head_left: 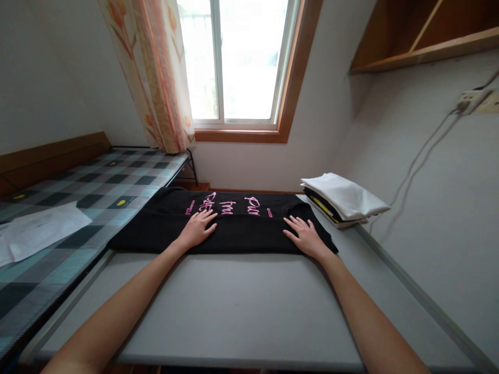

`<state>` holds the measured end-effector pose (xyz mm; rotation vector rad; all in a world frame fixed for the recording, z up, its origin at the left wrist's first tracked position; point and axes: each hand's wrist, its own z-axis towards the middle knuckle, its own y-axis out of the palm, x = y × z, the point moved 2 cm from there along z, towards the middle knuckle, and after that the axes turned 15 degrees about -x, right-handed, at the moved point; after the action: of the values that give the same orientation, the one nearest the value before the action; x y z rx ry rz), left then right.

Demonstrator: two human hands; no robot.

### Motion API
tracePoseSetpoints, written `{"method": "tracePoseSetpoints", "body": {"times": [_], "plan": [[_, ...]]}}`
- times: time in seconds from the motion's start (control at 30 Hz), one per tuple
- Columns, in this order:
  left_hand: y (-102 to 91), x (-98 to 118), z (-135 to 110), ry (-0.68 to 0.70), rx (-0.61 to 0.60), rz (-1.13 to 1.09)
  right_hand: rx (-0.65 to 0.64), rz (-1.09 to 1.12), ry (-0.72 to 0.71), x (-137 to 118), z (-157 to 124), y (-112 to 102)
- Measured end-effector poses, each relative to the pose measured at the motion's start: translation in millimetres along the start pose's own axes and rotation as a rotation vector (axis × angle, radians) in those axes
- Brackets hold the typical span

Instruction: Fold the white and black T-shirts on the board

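Observation:
A black garment (241,234) with pink lettering lies across the far part of the grey-white table, its near side folded over in a long strip. It looks like a T-shirt, though its full shape is hidden by the fold. My left hand (197,228) rests flat on it, fingers spread, beside the pink print. Near its right end my right hand (306,236) also presses flat, fingers apart. Neither hand grips the cloth. The garment's left end reaches past the table's edge toward the bed.
Folded clothes (343,197), white on top, are stacked at the table's (234,311) back right. To the left stands a bed (117,179) with a checked cover and white papers (47,231). A curtain (163,78) hangs by the window; a cord (421,145) runs down the right wall.

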<state>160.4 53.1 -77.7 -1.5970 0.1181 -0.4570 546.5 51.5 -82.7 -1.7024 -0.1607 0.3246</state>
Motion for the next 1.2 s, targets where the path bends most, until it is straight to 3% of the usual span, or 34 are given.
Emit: {"method": "tracePoseSetpoints", "body": {"times": [0.63, 0.83, 0.97, 1.2], "plan": [[-0.9, -0.4, -1.6, -0.008, 0.032, 0.028, 0.045, 0.048, -0.011, 1.4, 1.3, 3.5], [-5.1, -8.6, -9.5, 0.059, 0.011, -0.005, 0.042, 0.031, 0.016, -3.5, -1.8, 0.7], [-9.7, -35.7, -28.7, 0.094, -0.028, -0.004, 0.054, 0.013, 0.027, -7.1, -3.3, -1.1], [-27.8, -117.1, -82.5, -0.032, -0.078, 0.097, 0.142, -0.044, -0.036, -2.7, -4.1, 3.4]]}}
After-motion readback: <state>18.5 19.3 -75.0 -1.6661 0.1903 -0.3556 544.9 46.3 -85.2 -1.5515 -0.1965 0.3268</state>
